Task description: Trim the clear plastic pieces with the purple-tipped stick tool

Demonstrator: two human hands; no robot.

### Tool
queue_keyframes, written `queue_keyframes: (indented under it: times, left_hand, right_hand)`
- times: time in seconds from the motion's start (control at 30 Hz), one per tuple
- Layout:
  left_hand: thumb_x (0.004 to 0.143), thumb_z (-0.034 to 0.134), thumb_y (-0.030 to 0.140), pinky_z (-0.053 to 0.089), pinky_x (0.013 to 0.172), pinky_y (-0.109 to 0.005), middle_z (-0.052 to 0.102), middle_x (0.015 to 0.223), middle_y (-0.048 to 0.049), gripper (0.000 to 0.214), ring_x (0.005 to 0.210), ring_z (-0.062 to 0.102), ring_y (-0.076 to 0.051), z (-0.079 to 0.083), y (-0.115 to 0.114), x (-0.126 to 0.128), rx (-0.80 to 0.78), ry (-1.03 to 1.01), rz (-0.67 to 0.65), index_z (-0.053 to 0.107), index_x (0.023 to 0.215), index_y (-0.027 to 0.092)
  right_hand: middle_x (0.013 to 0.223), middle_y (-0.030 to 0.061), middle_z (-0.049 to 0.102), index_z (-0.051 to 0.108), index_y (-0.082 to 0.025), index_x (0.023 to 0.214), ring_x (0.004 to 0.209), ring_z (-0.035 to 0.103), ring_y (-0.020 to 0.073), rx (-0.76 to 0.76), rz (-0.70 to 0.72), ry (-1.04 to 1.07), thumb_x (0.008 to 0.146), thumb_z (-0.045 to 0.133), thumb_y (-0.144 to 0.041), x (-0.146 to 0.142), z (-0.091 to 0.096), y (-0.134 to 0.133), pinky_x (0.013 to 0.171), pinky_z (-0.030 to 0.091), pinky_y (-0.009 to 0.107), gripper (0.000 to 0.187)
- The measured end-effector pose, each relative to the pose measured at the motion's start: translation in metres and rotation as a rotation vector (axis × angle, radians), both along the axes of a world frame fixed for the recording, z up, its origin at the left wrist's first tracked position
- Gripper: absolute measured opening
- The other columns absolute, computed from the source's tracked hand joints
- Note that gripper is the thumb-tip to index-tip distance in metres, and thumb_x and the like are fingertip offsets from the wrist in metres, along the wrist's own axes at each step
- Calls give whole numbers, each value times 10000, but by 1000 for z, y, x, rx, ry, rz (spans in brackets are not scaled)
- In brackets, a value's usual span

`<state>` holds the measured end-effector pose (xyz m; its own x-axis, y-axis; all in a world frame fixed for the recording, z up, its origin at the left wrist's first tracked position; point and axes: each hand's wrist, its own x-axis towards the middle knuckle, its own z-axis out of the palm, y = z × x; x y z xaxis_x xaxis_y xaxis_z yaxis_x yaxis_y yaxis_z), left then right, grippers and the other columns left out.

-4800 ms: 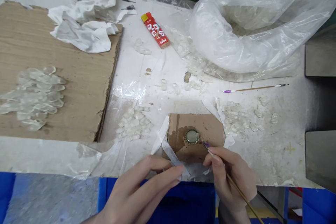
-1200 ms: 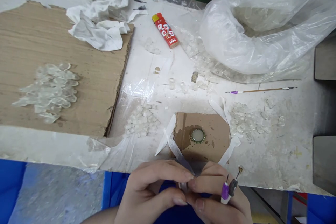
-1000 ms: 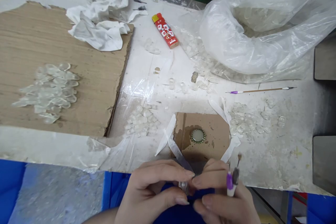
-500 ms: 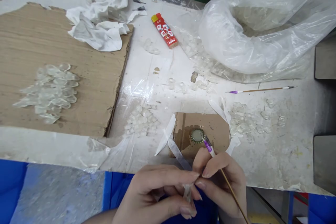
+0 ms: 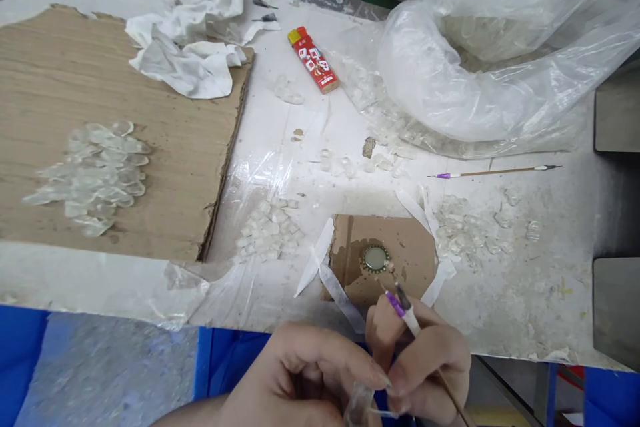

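Observation:
My left hand is closed at the bottom edge, pinching a small clear plastic piece. Close against it, my right hand holds a thin wooden stick tool with purple and white bands and a dark tip, pointing up and left. Its thumb and forefinger also meet at the clear piece, where a thin clear strip shows between the hands. Just beyond lies a small cardboard pad with wet stains, bearing a round metal cap with a crimped edge and a pale filling.
Small translucent pieces lie left of the pad, curved clear ones right. A cardboard sheet bears piled clear pieces and crumpled white cloth. Behind are a red lighter, a second stick tool and a plastic bag.
Both hands have shifted down, towards the bottom edge. The stick's tip has moved away from the metal cap, and the clear piece sits lower between the fingers.

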<state>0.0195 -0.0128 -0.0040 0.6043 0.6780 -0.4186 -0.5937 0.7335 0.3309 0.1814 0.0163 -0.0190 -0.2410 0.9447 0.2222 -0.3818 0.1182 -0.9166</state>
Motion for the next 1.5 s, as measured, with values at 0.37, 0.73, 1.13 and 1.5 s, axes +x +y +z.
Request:
queue_keyframes:
  times: [0.37,0.73,1.13,1.5]
  left_hand:
    - [900,871,122,719,714,-293,919,926,-89,469,782,888,-273,17,17,-16,433,391,26,837,1277,398]
    - [895,847,86,693,624,-258,914,963,-104,609,730,870,-272,20,19,-22,656,539,11,762,1396,421]
    - [930,847,209,668,606,-249,884,831,-68,536,612,808,-227,18,19,-18,696,658,45,751,1403,442]
    - [916,854,201,674,649,-265,886,890,-89,492,704,827,-256,19,18,-19,703,683,30,798,1370,382]
  right_hand:
    - [672,-76,451,736,-286,837,520,431,85,-187,9,87,931,863,-368,-6,9,-1,459,355,201,178]
    - [702,-46,517,792,-283,888,514,400,102,-311,31,86,950,812,-357,-1,14,-10,480,344,244,99]
    - [723,-57,497,703,-268,858,544,415,94,-241,-17,-5,985,783,-385,-4,11,-11,515,385,224,190]
    - [697,-57,450,615,-254,823,558,407,101,-208,-65,-64,1022,719,-392,-9,15,-11,498,358,197,264]
